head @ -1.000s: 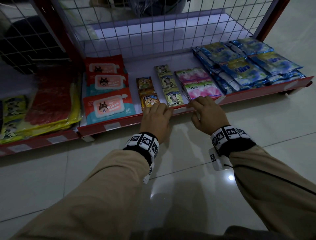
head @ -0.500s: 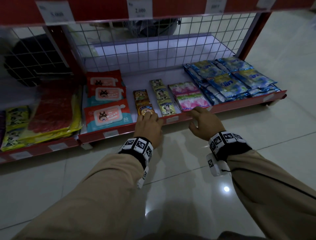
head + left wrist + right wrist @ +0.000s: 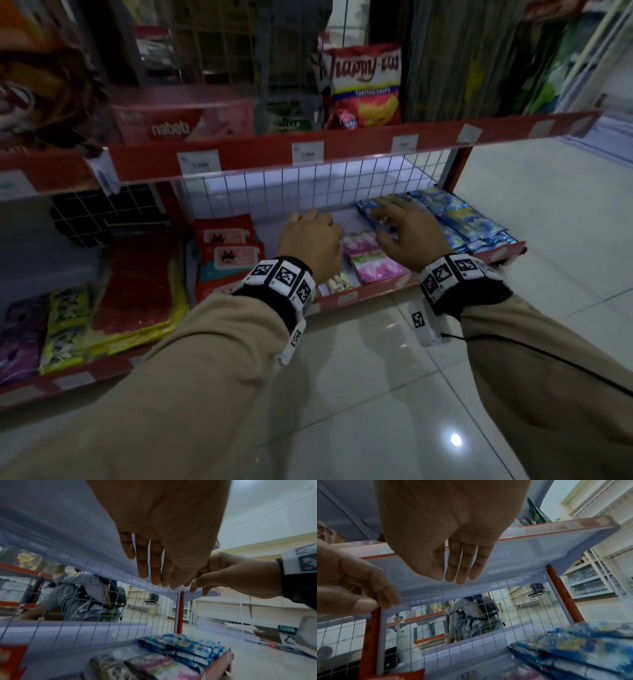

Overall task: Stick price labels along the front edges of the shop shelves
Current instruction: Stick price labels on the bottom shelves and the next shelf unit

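Note:
The lower shelf's red front edge [image 3: 376, 289] carries small white price labels [image 3: 406, 279]. The upper shelf's red edge [image 3: 359, 147] bears larger white price labels [image 3: 307, 151]. Both my hands hover between the two shelves, above the goods. My left hand [image 3: 305, 222] is over the shelf's middle, and the left wrist view shows its fingers [image 3: 150, 563] straight and holding nothing. My right hand [image 3: 394, 219] hangs over the blue sachets [image 3: 462, 219], its fingers [image 3: 458, 566] straight and empty. I see no loose label in either hand.
Red wipes packs [image 3: 226, 246] and pink packs [image 3: 370, 260] lie on the lower shelf. A white wire mesh [image 3: 308, 185] closes its back, and a person [image 3: 85, 595] crouches behind it. A chips bag [image 3: 364, 85] stands on the upper shelf. Glossy tiled floor [image 3: 376, 377] lies below.
Both hands have left the lower shelf's front edge and risen over the goods. The head view has tilted up, bringing the upper shelf and its labels into sight.

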`<state>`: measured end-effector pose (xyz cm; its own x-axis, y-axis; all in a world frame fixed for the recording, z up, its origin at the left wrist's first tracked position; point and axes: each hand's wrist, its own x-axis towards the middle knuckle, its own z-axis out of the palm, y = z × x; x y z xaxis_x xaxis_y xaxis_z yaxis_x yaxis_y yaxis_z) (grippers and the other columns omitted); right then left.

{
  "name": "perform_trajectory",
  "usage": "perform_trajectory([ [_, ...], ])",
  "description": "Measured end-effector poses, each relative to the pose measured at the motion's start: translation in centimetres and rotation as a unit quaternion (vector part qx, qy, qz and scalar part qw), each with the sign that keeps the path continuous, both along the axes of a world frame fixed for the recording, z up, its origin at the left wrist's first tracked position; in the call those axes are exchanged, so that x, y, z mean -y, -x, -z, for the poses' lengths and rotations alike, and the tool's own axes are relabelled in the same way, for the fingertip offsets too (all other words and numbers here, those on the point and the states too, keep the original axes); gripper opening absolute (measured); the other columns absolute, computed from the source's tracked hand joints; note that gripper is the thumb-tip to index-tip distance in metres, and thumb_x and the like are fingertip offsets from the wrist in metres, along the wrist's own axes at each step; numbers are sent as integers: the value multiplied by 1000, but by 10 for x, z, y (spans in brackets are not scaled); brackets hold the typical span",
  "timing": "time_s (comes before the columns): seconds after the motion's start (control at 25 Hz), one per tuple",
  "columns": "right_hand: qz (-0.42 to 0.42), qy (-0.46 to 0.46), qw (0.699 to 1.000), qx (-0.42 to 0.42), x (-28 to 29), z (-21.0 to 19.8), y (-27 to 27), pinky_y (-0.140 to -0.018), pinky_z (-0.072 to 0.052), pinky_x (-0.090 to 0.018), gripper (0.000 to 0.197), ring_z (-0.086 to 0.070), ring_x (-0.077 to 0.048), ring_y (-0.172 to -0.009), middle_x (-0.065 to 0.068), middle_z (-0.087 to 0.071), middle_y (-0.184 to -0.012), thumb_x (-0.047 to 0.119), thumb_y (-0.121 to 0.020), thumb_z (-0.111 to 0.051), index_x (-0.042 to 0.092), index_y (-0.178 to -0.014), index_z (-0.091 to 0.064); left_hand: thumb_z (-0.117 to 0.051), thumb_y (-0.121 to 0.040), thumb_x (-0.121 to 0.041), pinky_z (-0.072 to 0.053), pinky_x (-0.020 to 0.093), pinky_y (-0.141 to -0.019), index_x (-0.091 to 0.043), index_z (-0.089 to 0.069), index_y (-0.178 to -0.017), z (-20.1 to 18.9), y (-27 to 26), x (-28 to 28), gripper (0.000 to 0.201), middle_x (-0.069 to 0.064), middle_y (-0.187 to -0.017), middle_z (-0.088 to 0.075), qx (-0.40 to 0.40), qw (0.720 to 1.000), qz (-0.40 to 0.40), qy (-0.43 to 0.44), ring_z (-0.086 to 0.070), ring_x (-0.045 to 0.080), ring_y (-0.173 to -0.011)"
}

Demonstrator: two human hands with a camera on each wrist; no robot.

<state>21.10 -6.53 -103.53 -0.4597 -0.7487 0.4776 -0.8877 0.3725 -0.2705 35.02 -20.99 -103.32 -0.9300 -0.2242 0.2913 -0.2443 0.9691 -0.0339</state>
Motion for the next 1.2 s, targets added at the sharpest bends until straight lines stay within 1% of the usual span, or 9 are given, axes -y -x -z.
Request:
perform_trajectory([
  [0.16,42,35,999,-3,13,-50,-5,-73,-51,-36,26,-61,-23,-90,-6,-63,-104,16,-83,-62,16,-110,-65,-50,-91,-33,-30,41,-98,-21,-58,-119,-50,-3,15,32,3,-120,-54,-37,999,23,5,-45,27,-115],
  [0.28,70,45,996,-14,23,-70,-10,-76,-49,-35,27,-57,-24,-96,-7,-61,-106,15,-84,-62,16,-111,-64,-50,-91,-37,-32,41,-95,-21,-57,-120,-74,-4,23,34,3,-124,-52,-61,997,28,24,-43,27,-118],
  [0.44,112,55,992,-34,26,-74,-10,-78,-40,-32,29,-51,-30,-109,-11,-59,-113,14,-84,-62,15,-113,-63,-52,-89,-36,-32,39,-92,-20,-56,-120,-85,-3,29,36,3,-122,-50,-81,995,33,43,-41,26,-114],
  [0.6,150,67,986,-42,24,-71,0,-85,-42,-38,35,-47,-32,-115,-13,-56,-119,13,-84,-61,13,-119,-59,-53,-87,-38,-33,37,-89,-21,-57,-119,-82,1,29,36,1,-119,-50,-100,993,40,52,-40,24,-113],
  [0.72,148,82,983,-73,19,-74,18,-79,-42,-37,39,-49,-33,-108,-14,-55,-116,12,-82,-61,12,-121,-56,-52,-88,-40,-31,36,-91,-24,-57,-121,-83,8,31,37,-1,-121,-49,-140,988,47,47,-39,23,-113],
  [0.8,144,70,983,-94,13,-74,38,-79,-42,-39,39,-49,-35,-105,-16,-54,-114,12,-83,-59,7,-121,-56,-53,-87,-41,-30,37,-92,-23,-58,-120,-83,22,27,37,-1,-121,-50,-165,983,39,66,-40,24,-113],
  [0.92,117,58,980,-149,8,-74,64,-80,-44,-41,33,-51,-35,-100,-16,-56,-111,15,-83,-58,5,-114,-58,-55,-85,-40,-31,39,-90,-22,-58,-117,-82,49,13,37,1,-120,-50,-191,977,18,92,-41,26,-111],
  [1.12,44,114,959,-254,3,-61,106,-74,-43,-41,34,-56,-33,-92,-11,-59,-106,29,-84,-61,11,-114,-62,-62,-74,-29,-34,42,-82,-22,-57,-113,-71,98,-13,39,6,-116,-50,-241,961,-79,106,-42,30,-103],
  [1.2,19,140,955,-259,4,-57,117,-74,-41,-41,36,-54,-32,-91,-11,-58,-103,31,-82,-62,12,-113,-62,-61,-70,-29,-33,41,-82,-22,-56,-112,-65,111,-20,43,8,-114,-49,-270,950,-120,106,-38,30,-103],
])
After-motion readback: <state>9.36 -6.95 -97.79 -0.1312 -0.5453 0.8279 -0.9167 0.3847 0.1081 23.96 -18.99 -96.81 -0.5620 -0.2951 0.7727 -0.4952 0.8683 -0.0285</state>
